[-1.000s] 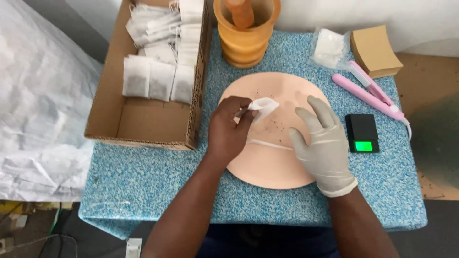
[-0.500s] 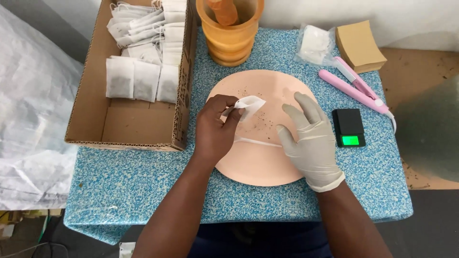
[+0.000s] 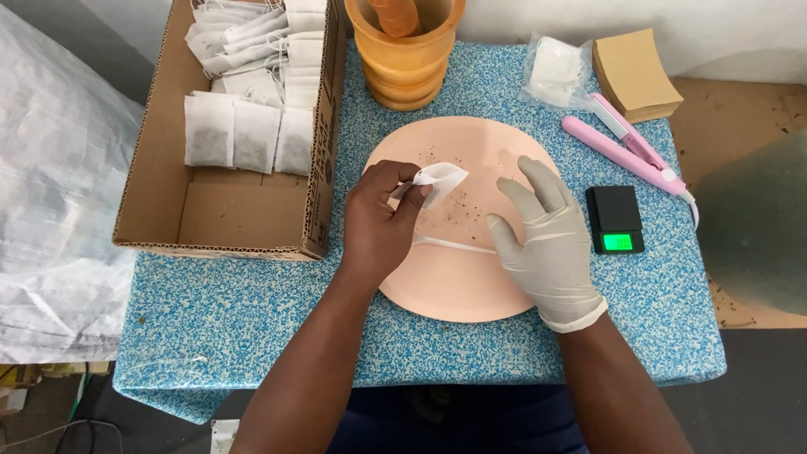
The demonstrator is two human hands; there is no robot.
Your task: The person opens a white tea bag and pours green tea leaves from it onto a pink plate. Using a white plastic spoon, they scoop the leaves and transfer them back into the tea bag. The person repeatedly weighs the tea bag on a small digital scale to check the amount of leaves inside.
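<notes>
White sachet (image 3: 439,181) pinched by left hand (image 3: 380,227) mid-plate (image 3: 454,286); gloved right hand (image 3: 546,244) seemingly flat, released.

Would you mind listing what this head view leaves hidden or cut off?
- Orange wooden mortar: its top and the pestle are cut off by the upper edge.
- Brown cardboard box of filled tea bags: its far end runs past the top edge.
- Small white paper tea bag: partly covered by the bare left hand; contents unseen.
- Gloved right hand: hides part of the round peach plate.
</notes>
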